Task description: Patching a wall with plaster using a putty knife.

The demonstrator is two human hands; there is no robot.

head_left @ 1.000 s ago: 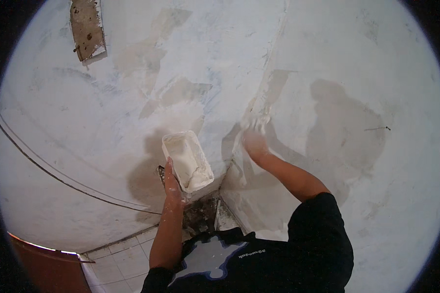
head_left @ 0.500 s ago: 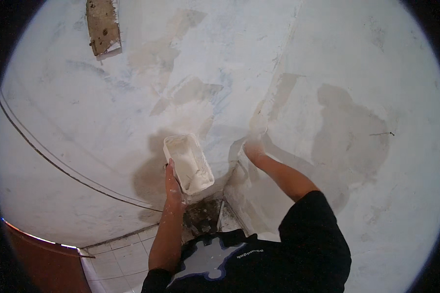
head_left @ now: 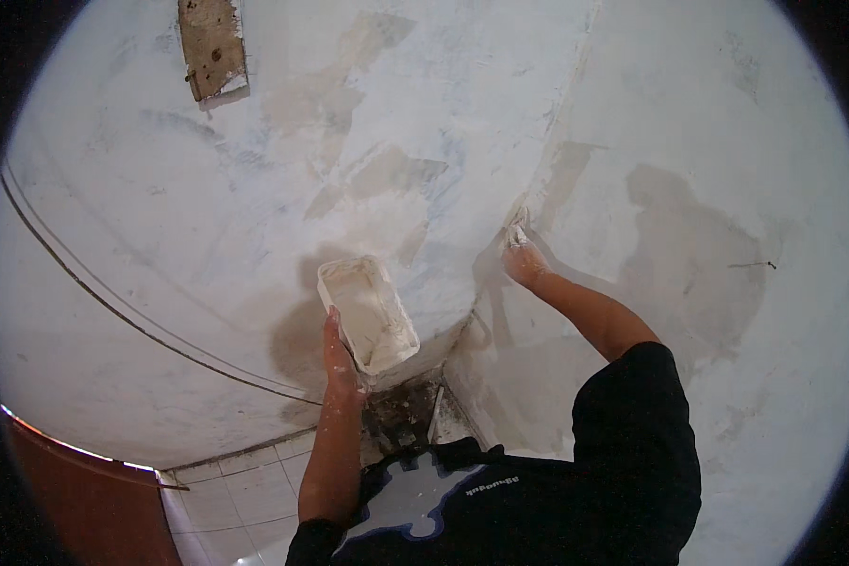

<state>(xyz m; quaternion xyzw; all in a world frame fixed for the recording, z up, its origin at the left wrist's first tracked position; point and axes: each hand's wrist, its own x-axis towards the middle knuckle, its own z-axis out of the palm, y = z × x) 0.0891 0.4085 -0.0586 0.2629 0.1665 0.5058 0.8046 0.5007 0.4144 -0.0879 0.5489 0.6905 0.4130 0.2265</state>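
My left hand [head_left: 340, 354] grips a white rectangular plastic tub [head_left: 392, 316] by its near left side, with the thumb up along the outer wall. Creamy white paste [head_left: 363, 311] coats the tub's bottom and sides, thickest at the near end. Raised to the inner corner [head_left: 543, 174] where two walls meet, my right hand [head_left: 524, 257] has its fingers drawn together and smeared with white. Whatever they may hold is too small and whitened to make out. Fingertips or a thin held edge meet the wall at the corner line.
Both walls carry damp grey-beige patches [head_left: 396, 174]. A brown board [head_left: 213, 47] is fixed at upper left, and a dark cable [head_left: 123, 307] runs along the left wall. A nail [head_left: 772, 265] sticks out at right. Below are white floor tiles [head_left: 245, 491], a dark dirty corner [head_left: 401, 410] and a reddish-brown panel [head_left: 75, 500].
My right hand has moved up and slightly right along the wall corner. My left hand still holds the tub in nearly the same place, and the view has shifted a little.
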